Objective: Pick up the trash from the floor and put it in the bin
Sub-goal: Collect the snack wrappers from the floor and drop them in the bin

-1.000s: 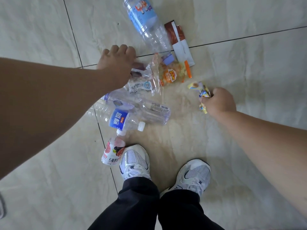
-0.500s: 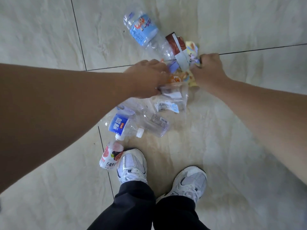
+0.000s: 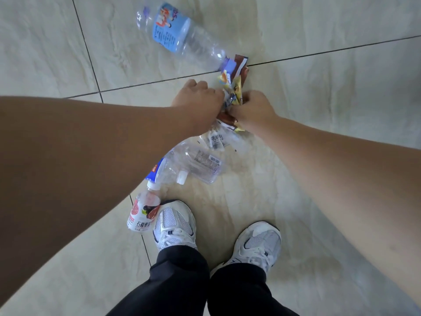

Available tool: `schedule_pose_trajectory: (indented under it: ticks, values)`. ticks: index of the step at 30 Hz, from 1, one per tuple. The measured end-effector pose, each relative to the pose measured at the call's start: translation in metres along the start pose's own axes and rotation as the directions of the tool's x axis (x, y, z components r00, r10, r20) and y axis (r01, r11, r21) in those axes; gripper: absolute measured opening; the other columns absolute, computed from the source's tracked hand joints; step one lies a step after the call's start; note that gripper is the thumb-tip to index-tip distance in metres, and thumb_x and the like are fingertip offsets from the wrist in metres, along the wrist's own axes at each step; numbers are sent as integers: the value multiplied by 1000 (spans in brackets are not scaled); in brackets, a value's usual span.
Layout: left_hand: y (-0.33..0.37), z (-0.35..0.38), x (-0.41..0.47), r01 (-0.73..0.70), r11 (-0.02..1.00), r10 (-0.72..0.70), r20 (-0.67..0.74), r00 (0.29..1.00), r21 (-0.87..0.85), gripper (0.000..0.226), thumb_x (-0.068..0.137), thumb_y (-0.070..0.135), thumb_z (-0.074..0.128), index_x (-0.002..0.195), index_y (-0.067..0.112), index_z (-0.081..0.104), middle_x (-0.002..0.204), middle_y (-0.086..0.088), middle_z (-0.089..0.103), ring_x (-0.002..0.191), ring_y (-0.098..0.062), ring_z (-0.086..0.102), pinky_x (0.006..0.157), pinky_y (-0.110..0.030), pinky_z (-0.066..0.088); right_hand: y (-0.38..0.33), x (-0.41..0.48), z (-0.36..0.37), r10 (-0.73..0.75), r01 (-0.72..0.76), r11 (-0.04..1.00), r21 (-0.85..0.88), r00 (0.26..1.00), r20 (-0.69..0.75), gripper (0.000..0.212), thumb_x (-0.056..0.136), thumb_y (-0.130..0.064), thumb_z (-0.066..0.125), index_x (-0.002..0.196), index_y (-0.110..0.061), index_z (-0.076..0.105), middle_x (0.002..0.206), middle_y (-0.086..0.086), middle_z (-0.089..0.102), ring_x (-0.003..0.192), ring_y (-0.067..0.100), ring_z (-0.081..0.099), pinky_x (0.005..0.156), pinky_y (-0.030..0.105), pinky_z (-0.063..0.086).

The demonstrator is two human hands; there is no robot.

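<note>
Trash lies scattered on the tiled floor. My right hand [image 3: 252, 108] is closed around a bunch of crumpled snack wrappers [image 3: 232, 87], yellow, brown and white. My left hand [image 3: 198, 96] meets it from the left, its fingers closed on the same bunch. Below the hands lies a clear plastic bag with print [image 3: 216, 140]. A big clear bottle with a light-blue label [image 3: 180, 37] lies at the top. A crushed clear bottle with a white cap [image 3: 191, 165] lies mid-floor. A small pink-labelled bottle [image 3: 142, 215] rests by my left shoe. No bin is in view.
My two white trainers [image 3: 175, 224] stand at the bottom centre below dark trouser legs. Pale marble-look tiles with dark grout lines [image 3: 319, 53] stretch all around the litter.
Both hands came together over the wrappers. The right hand carried its small wrapper up to the brown and orange packets and gathered them; the left hand left the clear bag and joined it.
</note>
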State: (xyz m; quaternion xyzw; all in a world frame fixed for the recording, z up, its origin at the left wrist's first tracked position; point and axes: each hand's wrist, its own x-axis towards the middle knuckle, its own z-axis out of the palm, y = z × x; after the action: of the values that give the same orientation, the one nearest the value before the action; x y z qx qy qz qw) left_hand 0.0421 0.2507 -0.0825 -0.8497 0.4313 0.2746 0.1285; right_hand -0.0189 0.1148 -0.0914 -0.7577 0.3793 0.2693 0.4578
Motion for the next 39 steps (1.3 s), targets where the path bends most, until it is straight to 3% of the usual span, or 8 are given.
schedule_pose_trajectory:
  ticks: [3,9,14,20,25,32,36,39]
  values:
    - [0,-5,-12,-68,997,69,50,996,-29,24,94,32,55,111,21,68,110,-6,66,112,-32,53,93,-42,40,-2,-15,-9,4,-7,999,32,996,92,8,78,-21,72,75,-14,68,68,3,63,61,16,60,50,20,47]
    - [0,-40,-62,73,856,10,158,987,-512,26,88,45,68,95,20,66,81,4,53,99,-32,58,74,-34,37,16,-60,-49,201,-141,901,409,974,-107,8,82,-21,70,84,-13,72,86,11,72,82,31,72,70,45,58]
    - [-7,-94,-117,422,405,-308,313,898,-811,39,81,48,78,93,12,69,78,-1,59,67,-18,53,58,-29,37,30,-145,-93,266,-215,789,576,964,-4,14,86,-21,72,80,-16,61,74,6,61,52,14,66,50,24,45]
    - [34,-170,-179,472,61,-277,439,854,-879,38,84,42,78,104,10,75,99,-13,75,83,-24,67,74,-32,50,-12,-258,-133,69,-296,705,644,933,352,20,89,-22,69,77,-12,58,63,2,56,51,18,53,58,32,36]
    - [82,-225,-210,473,12,-270,452,850,-881,19,93,26,70,76,23,61,76,11,64,73,-11,62,59,-19,43,-45,-324,-161,28,-235,704,670,952,304,10,86,-19,73,84,-10,68,70,5,66,64,23,64,63,34,50]
    - [115,-304,-248,403,156,-348,332,877,-902,24,86,33,76,87,16,59,80,1,60,70,-16,56,59,-28,41,-55,-392,-204,14,-200,573,795,972,234,31,78,-22,79,104,-6,72,95,15,71,88,30,67,86,47,53]
    - [133,-340,-269,383,83,-174,365,915,-920,19,89,42,73,84,26,63,78,7,67,72,-15,65,67,-31,54,-49,-426,-213,57,-204,633,747,974,217,12,80,-29,80,89,-21,76,90,5,78,83,21,75,68,26,58]
    - [145,-350,-281,340,170,-97,328,940,-925,23,94,48,64,83,28,64,75,8,65,69,-12,63,67,-31,53,-44,-444,-208,104,-182,645,742,983,150,24,77,-36,80,92,-17,76,100,12,77,93,29,74,85,41,59]
